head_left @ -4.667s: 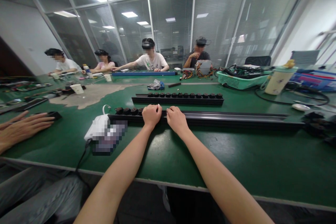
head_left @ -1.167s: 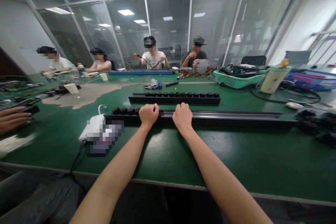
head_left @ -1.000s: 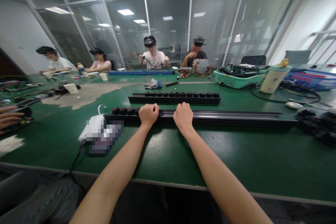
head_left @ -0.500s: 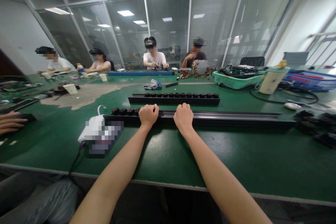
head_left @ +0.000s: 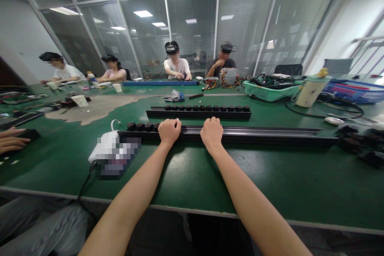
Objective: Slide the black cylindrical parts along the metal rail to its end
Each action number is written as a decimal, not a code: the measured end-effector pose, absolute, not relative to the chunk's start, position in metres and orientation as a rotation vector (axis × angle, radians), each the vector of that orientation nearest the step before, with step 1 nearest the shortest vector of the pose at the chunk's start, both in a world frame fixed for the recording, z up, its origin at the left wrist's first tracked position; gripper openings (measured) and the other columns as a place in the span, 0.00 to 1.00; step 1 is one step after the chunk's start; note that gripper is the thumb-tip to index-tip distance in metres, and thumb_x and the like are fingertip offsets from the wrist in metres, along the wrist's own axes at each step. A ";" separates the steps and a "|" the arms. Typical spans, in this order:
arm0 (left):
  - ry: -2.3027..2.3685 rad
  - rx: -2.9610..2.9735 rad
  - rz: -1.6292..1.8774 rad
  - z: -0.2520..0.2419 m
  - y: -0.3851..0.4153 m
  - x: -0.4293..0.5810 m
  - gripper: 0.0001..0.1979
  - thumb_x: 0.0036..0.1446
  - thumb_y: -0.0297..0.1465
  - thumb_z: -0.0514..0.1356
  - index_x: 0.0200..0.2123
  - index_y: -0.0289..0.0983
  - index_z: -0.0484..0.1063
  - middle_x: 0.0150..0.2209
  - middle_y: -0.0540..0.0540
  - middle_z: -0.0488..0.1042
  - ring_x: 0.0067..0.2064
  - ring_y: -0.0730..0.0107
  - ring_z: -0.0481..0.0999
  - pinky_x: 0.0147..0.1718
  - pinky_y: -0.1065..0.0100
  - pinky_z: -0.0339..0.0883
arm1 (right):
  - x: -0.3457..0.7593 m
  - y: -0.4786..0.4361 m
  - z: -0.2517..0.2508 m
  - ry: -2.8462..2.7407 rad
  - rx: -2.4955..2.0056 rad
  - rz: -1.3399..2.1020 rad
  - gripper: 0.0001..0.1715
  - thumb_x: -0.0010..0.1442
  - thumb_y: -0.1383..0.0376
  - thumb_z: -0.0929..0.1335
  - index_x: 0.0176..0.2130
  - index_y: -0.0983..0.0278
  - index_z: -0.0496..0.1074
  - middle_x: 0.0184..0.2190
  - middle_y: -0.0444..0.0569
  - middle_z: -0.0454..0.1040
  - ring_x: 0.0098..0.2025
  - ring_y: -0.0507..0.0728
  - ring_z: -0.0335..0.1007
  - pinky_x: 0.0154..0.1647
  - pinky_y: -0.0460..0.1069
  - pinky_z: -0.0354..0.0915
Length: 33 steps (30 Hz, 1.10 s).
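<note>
A: Where to find the left hand [head_left: 169,131]?
B: On the long black rail [head_left: 264,134], curled shut over its near edge, right beside the row of round black plugs [head_left: 140,126] sitting in the rail's left end.
A: And the right hand [head_left: 211,133]?
B: Near the left one, not touching it. Also closed down over the rail, knuckles up. Hard to tell what sits under the fingers.
A: Where to look for the rail?
B: Flat on the green table [head_left: 210,180], stretched from left to right, close in front of both arms.
A: Anything behind it?
B: A second black rail [head_left: 198,112], full of plugs, just past the first. Further back, a green basket [head_left: 271,91] of wires.
A: And off to the left?
B: A white bundle [head_left: 106,146] beside the rail's end, and another person's hand [head_left: 10,140] at the table edge.
</note>
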<state>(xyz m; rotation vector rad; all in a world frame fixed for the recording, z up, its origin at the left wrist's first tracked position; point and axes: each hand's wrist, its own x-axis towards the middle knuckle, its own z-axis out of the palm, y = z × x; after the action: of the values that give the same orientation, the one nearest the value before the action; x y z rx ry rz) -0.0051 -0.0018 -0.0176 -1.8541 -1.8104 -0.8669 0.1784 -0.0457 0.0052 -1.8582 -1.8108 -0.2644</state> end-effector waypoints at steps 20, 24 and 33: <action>-1.824 -1.844 -0.858 -0.015 -0.003 -0.004 0.26 0.70 0.39 0.46 0.32 0.36 0.81 0.34 0.37 0.80 0.37 0.57 0.77 0.38 0.61 0.61 | 0.233 -0.029 0.002 -2.348 -1.452 -0.313 0.12 0.70 0.70 0.63 0.44 0.66 0.76 0.47 0.60 0.72 0.50 0.62 0.68 0.49 0.52 0.67; -1.839 -1.842 -0.850 -0.015 -0.002 -0.004 0.26 0.70 0.39 0.46 0.32 0.36 0.82 0.34 0.37 0.80 0.38 0.56 0.77 0.38 0.61 0.61 | 0.240 -0.026 -0.017 -2.211 -1.326 -0.314 0.13 0.73 0.67 0.61 0.45 0.66 0.74 0.45 0.58 0.71 0.49 0.62 0.65 0.54 0.54 0.64; -1.844 -1.848 -0.874 -0.016 0.000 -0.003 0.26 0.70 0.39 0.47 0.33 0.38 0.82 0.35 0.39 0.80 0.39 0.57 0.77 0.40 0.60 0.61 | 0.233 -0.045 -0.017 -2.077 -1.480 -0.350 0.17 0.73 0.67 0.61 0.49 0.66 0.77 0.51 0.61 0.70 0.52 0.63 0.63 0.54 0.56 0.59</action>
<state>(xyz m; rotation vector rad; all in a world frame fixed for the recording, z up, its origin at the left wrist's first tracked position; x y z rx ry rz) -0.0029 -0.0005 -0.0156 -1.8479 -1.8437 -0.8741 0.2332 -0.0453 -0.0169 -1.4802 -2.0773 -0.3500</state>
